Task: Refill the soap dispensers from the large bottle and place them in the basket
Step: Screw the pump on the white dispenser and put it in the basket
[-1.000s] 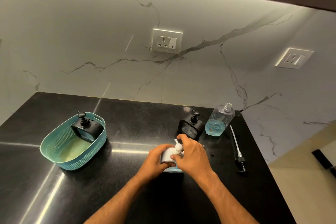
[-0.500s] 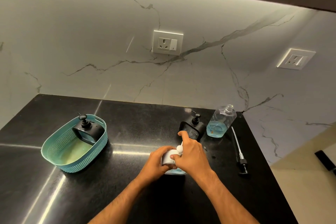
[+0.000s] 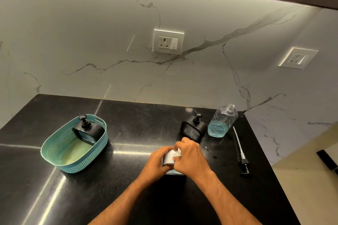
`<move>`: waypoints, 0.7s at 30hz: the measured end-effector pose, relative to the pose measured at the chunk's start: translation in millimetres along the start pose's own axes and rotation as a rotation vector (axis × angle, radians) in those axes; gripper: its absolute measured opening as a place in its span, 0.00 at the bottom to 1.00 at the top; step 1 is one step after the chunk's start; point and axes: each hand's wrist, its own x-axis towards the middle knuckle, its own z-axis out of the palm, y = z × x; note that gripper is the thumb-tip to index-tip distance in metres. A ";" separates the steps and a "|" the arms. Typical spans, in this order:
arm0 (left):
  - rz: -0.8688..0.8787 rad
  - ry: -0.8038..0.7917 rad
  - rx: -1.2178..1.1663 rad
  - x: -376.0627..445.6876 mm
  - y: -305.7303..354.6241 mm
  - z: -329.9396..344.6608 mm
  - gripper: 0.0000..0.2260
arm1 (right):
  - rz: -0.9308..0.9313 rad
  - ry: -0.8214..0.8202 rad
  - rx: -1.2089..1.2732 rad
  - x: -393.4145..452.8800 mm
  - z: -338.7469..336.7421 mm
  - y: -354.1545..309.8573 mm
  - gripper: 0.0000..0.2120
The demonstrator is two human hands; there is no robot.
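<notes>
- Both hands close round a white soap dispenser (image 3: 169, 158) standing on the black countertop (image 3: 128, 197) near its front edge: the left hand (image 3: 158, 162) wraps the body from the left side, fingers curled about it.
- Over the top, the right hand (image 3: 190, 159) curls its fingers round the white pump head, most of which is hidden beneath them; a sliver of pale blue base shows under the palms.
- Right of the hands, a loose black pump with its long dip tube (image 3: 240, 151) lies flat on the counter, collar end nearest the camera.
- Left of the hands and well apart, a teal basket (image 3: 54, 144) sits on the counter with one black soap dispenser (image 3: 87, 130) leaning tilted in its far end.
- Just behind the hands, a second black dispenser (image 3: 193, 128) stands upright.
- Beside it to the right stands the large clear bottle (image 3: 222, 121), uncapped, with blue liquid filling its lower part.
- Farthest back, a marble-look wall carries a socket with a switch (image 3: 168, 42) and a second socket (image 3: 298, 58) on the right-hand wall.
</notes>
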 end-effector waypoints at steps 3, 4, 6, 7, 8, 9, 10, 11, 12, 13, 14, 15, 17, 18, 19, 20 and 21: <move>0.012 0.012 -0.002 0.2 -0.8 0.7 0.24 | 0.031 0.002 -0.020 -0.6 -2.0 -2.8 0.12; 0.015 0.013 -0.002 0.2 -0.9 1.2 0.23 | 0.039 0.010 -0.025 -0.5 -2.2 -3.6 0.12; 0.017 0.014 -0.001 0.2 -1.6 1.9 0.22 | 0.056 0.018 -0.027 -0.4 -1.6 -5.2 0.12; 0.017 0.015 -0.002 0.0 -2.0 2.2 0.21 | 0.062 0.025 -0.028 -0.5 -0.8 -5.3 0.12; 0.017 0.017 -0.002 -0.3 -2.1 2.5 0.21 | 0.068 0.029 -0.028 -0.4 -0.1 -5.6 0.12; 0.013 0.018 -0.001 -0.8 -1.8 2.6 0.21 | 0.073 0.035 -0.026 -0.5 0.7 -5.8 0.12; 0.007 0.019 -0.002 -1.3 -1.2 2.5 0.21 | 0.074 0.044 -0.022 -0.6 2.0 -5.4 0.12; 0.002 0.018 -0.006 -1.4 -0.6 2.4 0.21 | 0.069 0.059 -0.010 -1.2 3.5 -4.0 0.11; -0.001 0.016 -0.007 -1.6 -0.2 2.1 0.21 | 0.059 0.072 0.016 -2.1 5.2 -1.9 0.10; -0.002 0.013 -0.007 -1.5 0.3 1.8 0.22 | 0.042 0.082 0.050 -3.6 7.1 1.2 0.10; -0.001 0.007 -0.009 -1.3 1.0 1.4 0.22 | 0.019 0.089 0.087 -5.1 8.0 4.7 0.10; 0.003 0.000 -0.010 -1.0 1.4 0.9 0.22 | -0.001 0.087 0.123 -6.8 8.5 8.9 0.12; 0.008 -0.016 -0.005 0.0 0.4 0.5 0.23 | -0.027 0.067 0.163 -10.1 6.0 16.9 0.22; 0.013 -0.024 0.005 0.6 -0.1 0.1 0.24 | -0.031 0.057 0.164 -11.1 3.9 21.8 0.29; 0.021 -0.030 0.020 1.4 -0.1 -0.8 0.24 | -0.027 0.043 0.167 -12.6 1.3 27.0 0.35; 0.027 -0.038 0.041 2.7 -0.4 -2.1 0.24 | -0.010 0.017 0.178 -14.7 -1.3 32.0 0.39; 0.030 -0.048 0.064 4.1 -1.3 -3.7 0.24 | 0.012 -0.022 0.190 -17.3 -3.8 37.1 0.41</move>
